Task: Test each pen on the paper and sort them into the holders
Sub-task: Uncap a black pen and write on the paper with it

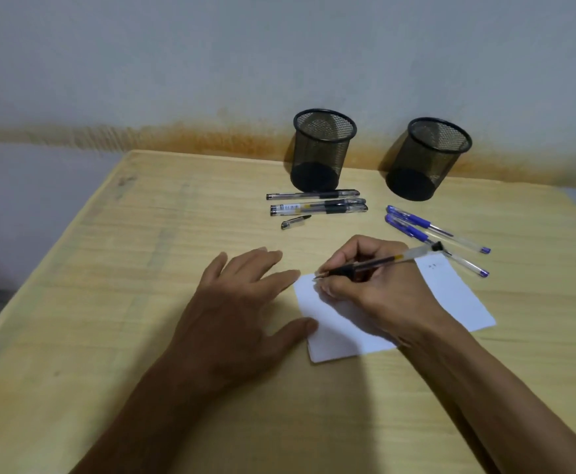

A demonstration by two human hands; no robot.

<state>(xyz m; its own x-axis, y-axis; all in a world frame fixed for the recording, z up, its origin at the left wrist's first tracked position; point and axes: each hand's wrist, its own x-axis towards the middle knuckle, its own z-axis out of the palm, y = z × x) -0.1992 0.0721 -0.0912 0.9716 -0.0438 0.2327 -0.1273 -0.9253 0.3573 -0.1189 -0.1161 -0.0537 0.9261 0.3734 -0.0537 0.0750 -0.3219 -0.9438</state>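
Note:
My right hand grips an uncapped black pen with its tip on the upper left corner of the white paper. My left hand lies flat on the table, fingers spread, its index finger and thumb touching the paper's left edge. Three capped black pens lie side by side in front of the left mesh holder. A loose pen cap lies just below them. Two blue pens lie slanted below the right mesh holder. Both holders look empty.
The wooden table stands against a grey wall with a rust-coloured stain along its base. The table's left edge runs diagonally at the left. A few small ink marks show near the paper's upper right corner.

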